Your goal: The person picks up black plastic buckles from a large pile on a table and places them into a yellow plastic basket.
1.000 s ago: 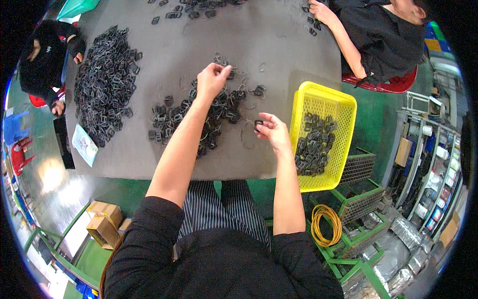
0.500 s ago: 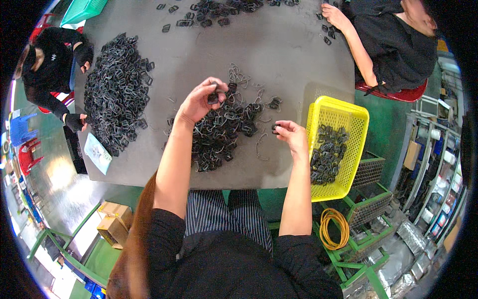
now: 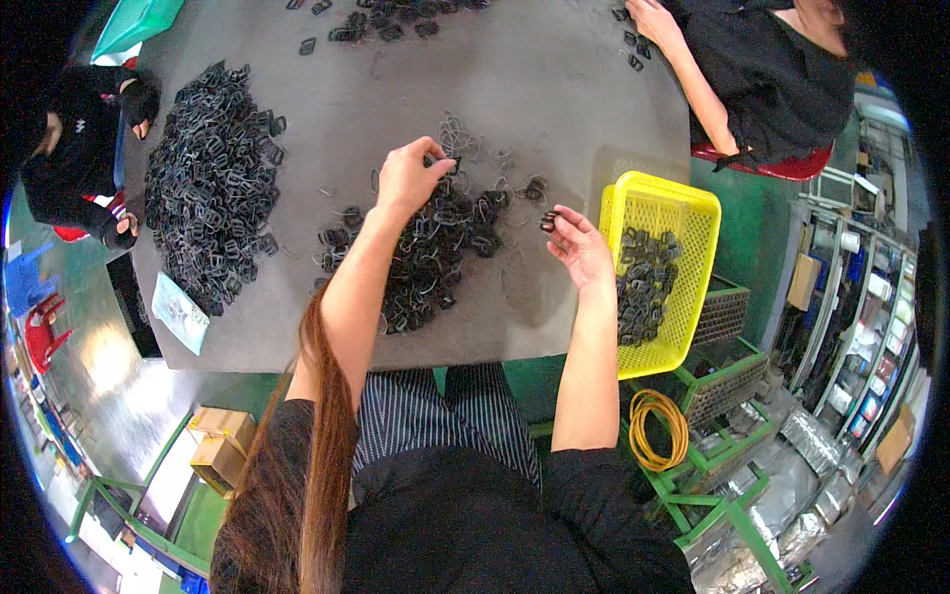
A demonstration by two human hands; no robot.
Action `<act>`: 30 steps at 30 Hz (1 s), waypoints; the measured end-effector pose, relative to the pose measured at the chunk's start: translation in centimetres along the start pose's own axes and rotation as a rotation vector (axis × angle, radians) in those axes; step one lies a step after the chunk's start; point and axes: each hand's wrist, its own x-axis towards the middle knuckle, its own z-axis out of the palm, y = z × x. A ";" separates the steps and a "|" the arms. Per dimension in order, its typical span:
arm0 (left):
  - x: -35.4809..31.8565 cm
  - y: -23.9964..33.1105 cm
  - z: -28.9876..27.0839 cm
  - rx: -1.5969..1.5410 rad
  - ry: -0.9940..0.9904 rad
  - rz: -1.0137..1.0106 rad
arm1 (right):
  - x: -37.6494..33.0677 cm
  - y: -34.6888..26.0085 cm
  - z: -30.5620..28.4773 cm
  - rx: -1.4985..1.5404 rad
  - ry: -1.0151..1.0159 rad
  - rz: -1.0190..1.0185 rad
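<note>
So the left hand (image 3: 411, 178) is up over the far edge of the middle pile of black plastic buckles (image 3: 426, 252), fingers pinched closed on 1 small black piece (image 3: 443, 161) right at the top of that pile. The right hand (image 3: 579, 247) sits just to the right of the same pile, palm half open, thumb and fingertips nipping another small black buckle (image 3: 547, 222) held a bit above the grey table (image 3: 534, 89). Thin wire rings (image 3: 457, 134) are scattered just beyond the pile, on the far side from the person. To the right of the pile, hanging off the table's edge, there's a yellow mesh basket (image 3: 661, 213) with more black buckles inside. Way left of the pile is a much bigger heap of black buckles (image 3: 208, 193), well apart from it. Another person in black (image 3: 762, 69) sits at the far right corner of the table, 1 hand on a few loose pieces there, and a third person (image 3: 79, 148) is at the left edge.
</note>
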 end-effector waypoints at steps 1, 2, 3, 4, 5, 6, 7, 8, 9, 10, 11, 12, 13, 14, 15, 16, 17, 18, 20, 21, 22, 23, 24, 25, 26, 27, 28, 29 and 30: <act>-0.1 -0.6 -0.6 -0.114 -0.004 0.020 | 0.0 -0.1 0.3 -0.049 0.045 0.008; -0.3 -0.4 -1.2 -0.166 -0.076 -0.024 | 0.0 0.3 0.2 -0.057 0.062 -0.009; -0.4 -0.2 -2.0 -0.217 -0.147 -0.070 | 0.0 0.6 0.1 -0.067 0.078 -0.026; -0.6 0.0 -3.0 -0.351 -0.280 -0.265 | 0.3 0.8 0.1 -0.077 0.087 -0.048; -0.9 0.2 -3.5 -0.399 -0.252 -0.249 | 0.6 1.0 0.0 -0.087 0.096 -0.069; -1.1 0.2 -3.8 -0.448 -0.223 -0.234 | 0.8 1.3 -0.1 -0.229 0.148 -0.117; -1.5 0.2 -4.2 -0.497 -0.192 -0.220 | 1.1 2.1 -0.3 -0.280 0.161 -0.164; -1.5 -0.3 -4.1 -0.178 -0.030 -0.051 | 1.7 2.9 -0.4 -0.335 0.175 -0.215; -1.5 -0.8 -4.0 -0.156 -0.054 -0.065 | 2.1 3.6 -0.8 -0.390 0.191 -0.266; -1.9 -0.5 -4.5 -0.129 -0.078 -0.084 | 2.2 4.0 -0.8 -0.365 0.198 -0.286; -2.2 -0.4 -4.8 -0.103 -0.102 -0.102 | 2.3 4.4 -0.9 -0.340 0.206 -0.306; -2.3 -0.8 -4.8 -0.403 -0.216 -0.130 | 2.3 4.7 -1.1 -0.315 0.216 -0.326; -2.6 -1.6 -5.1 -0.700 -0.327 -0.160 | 2.2 5.0 -1.0 -0.288 0.223 -0.345; -2.8 -2.0 -5.6 -0.996 -0.426 -0.189 | 1.5 4.0 -0.2 -0.229 0.180 -0.251; -2.9 -2.2 -5.7 -1.107 -0.424 -0.169 | 0.6 3.0 0.4 -0.170 0.137 -0.157; -3.2 -1.5 -5.7 -1.221 -0.431 -0.146 | -0.3 2.2 0.7 -0.113 0.104 -0.062; -3.4 -0.2 -5.6 -1.336 -0.447 -0.121 | -0.4 2.3 0.4 -0.083 0.087 -0.042; -3.4 1.3 -5.5 -1.351 -0.433 -0.185 | -0.5 2.4 0.1 -0.053 0.071 -0.023; -2.0 1.1 -3.4 -1.118 -0.425 -0.199 | -0.5 2.3 0.1 -0.054 0.052 -0.008; -1.2 0.8 -1.9 -1.003 -0.420 -0.207 | -0.6 2.4 0.0 -0.009 0.044 -0.007; -0.7 1.1 -0.3 -0.687 -0.322 -0.153 | -0.8 2.4 0.1 0.037 0.037 -0.004; -0.5 1.9 1.3 -0.372 -0.221 -0.093 | -0.8 2.3 0.1 0.082 0.032 -0.006; -0.7 2.4 2.6 -0.236 -0.083 0.041 | -0.9 2.2 0.0 0.120 0.019 -0.003; -0.8 2.5 4.0 -0.087 0.036 0.159 | -1.1 2.1 0.1 0.157 0.002 0.003; -0.8 2.2 5.2 0.008 0.088 0.225 | -1.2 2.0 0.1 0.195 -0.011 0.007; -0.6 1.6 6.1 0.104 0.141 0.291 | -1.3 2.0 0.4 0.050 0.025 -0.024; -0.6 2.1 6.0 0.095 0.101 0.274 | -1.2 2.1 0.5 -0.092 0.068 -0.054; -0.4 2.3 5.7 0.087 0.063 0.255 | -1.0 2.2 0.4 -0.236 0.109 -0.083; -0.3 2.5 5.2 0.080 0.026 0.235 | -0.8 2.3 0.1 -0.247 0.141 -0.090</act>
